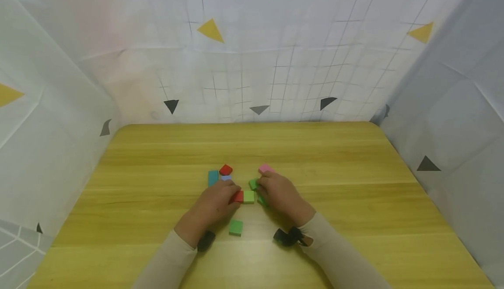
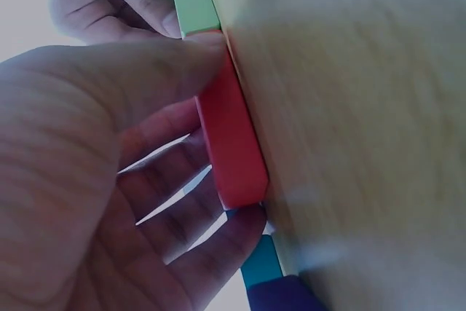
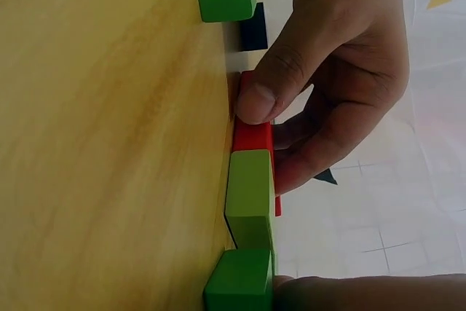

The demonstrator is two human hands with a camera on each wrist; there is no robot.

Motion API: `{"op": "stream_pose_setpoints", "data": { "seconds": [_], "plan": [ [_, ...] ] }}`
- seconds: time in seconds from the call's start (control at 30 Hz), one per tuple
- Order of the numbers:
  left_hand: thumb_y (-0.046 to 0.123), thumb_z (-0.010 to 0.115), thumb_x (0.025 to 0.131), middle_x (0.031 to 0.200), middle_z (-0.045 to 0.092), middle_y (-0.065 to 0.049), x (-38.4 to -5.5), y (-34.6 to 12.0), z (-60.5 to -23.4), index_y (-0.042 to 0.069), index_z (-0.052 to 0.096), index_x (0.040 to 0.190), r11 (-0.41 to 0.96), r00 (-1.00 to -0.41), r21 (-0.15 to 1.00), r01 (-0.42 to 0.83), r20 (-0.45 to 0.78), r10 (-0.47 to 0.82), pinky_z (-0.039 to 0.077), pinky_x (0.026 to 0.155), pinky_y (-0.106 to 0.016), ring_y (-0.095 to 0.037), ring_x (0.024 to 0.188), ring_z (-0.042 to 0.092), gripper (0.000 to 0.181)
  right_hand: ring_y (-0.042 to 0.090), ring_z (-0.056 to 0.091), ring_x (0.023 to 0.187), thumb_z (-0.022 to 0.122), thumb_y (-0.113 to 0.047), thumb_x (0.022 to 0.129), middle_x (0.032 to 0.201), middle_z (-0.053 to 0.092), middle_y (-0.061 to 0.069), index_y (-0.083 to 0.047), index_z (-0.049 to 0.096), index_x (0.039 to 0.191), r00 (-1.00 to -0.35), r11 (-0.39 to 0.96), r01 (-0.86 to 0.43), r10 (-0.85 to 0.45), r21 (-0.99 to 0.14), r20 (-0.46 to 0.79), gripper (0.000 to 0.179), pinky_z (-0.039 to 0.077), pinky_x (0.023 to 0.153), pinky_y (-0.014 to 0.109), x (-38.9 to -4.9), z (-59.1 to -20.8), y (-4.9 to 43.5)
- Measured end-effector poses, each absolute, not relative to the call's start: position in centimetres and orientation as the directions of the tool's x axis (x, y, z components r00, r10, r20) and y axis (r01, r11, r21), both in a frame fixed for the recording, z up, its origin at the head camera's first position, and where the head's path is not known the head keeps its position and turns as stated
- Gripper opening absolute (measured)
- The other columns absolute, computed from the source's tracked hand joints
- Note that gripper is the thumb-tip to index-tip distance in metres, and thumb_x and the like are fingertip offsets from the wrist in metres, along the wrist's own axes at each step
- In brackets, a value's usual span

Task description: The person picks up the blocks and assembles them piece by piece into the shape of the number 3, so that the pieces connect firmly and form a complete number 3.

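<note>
My left hand [image 1: 215, 203] grips a long red block [image 2: 233, 129] lying on the table, its thumb at one end and a finger at the other. A light green block [image 1: 249, 197] stands end to end with the red one. My right hand [image 1: 281, 195], fingers bent, touches a tilted green block [image 1: 253, 184]; its fingertips are partly hidden, and whether it pinches the block is unclear. Another green block [image 1: 262, 201] shows partly beneath this hand, close to the light green one. In the right wrist view, the green block [image 3: 240, 282] has a finger behind it.
Beyond the left hand lie a teal block [image 1: 213, 177], a small red block [image 1: 225, 169] and a pale blue block [image 1: 226, 177]. A pink block [image 1: 265, 168] is just past the right hand. One green block [image 1: 236, 227] sits nearer the person, between the forearms.
</note>
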State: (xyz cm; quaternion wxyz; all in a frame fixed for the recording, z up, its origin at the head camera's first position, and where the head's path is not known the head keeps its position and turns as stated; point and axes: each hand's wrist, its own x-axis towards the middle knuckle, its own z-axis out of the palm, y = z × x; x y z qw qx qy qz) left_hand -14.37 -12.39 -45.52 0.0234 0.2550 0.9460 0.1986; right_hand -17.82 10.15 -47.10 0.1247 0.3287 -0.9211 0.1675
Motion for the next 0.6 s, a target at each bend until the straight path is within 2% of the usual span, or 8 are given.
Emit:
{"op": "stream_pose_setpoints", "data": {
  "seconds": [0.13,0.43,0.6],
  "plan": [
    [0.024,0.073,0.091,0.114,0.065,-0.004,-14.29,-12.4,-45.53,0.004,0.067,0.12,0.791,-0.869,0.388,0.473,0.057,0.492,0.05,0.096,-0.039,-0.021,0.106,0.06,0.036,0.008,0.057,0.07,0.073,-0.019,0.09,0.082,0.062,-0.006,-0.014,0.074,0.086,-0.777,0.749,-0.62,-0.545,-0.234,0.316,0.006,0.052,0.066,0.029,-17.77,-47.05,10.14],
    [0.024,0.074,0.09,0.115,0.065,-0.004,-14.22,-12.3,-45.67,0.005,0.067,0.121,0.797,-0.876,0.396,0.457,0.044,0.481,0.05,0.096,-0.039,-0.021,0.108,0.06,0.036,0.005,0.052,0.066,0.072,-0.02,0.09,0.074,0.062,-0.012,-0.02,0.069,0.077,-0.785,0.75,-0.613,-0.546,-0.247,0.292,0.013,0.05,0.065,0.026,-17.88,-47.09,10.09],
    [0.025,0.074,0.091,0.116,0.065,-0.004,-14.21,-12.2,-45.53,0.006,0.067,0.121,0.804,-0.88,0.392,0.447,0.033,0.474,0.05,0.097,-0.039,-0.021,0.109,0.059,0.036,0.003,0.054,0.065,0.072,-0.02,0.09,0.074,0.064,-0.012,-0.02,0.07,0.077,-0.791,0.749,-0.608,-0.544,-0.264,0.28,0.013,0.05,0.065,0.025,-17.9,-46.8,10.1]
  ]
}}
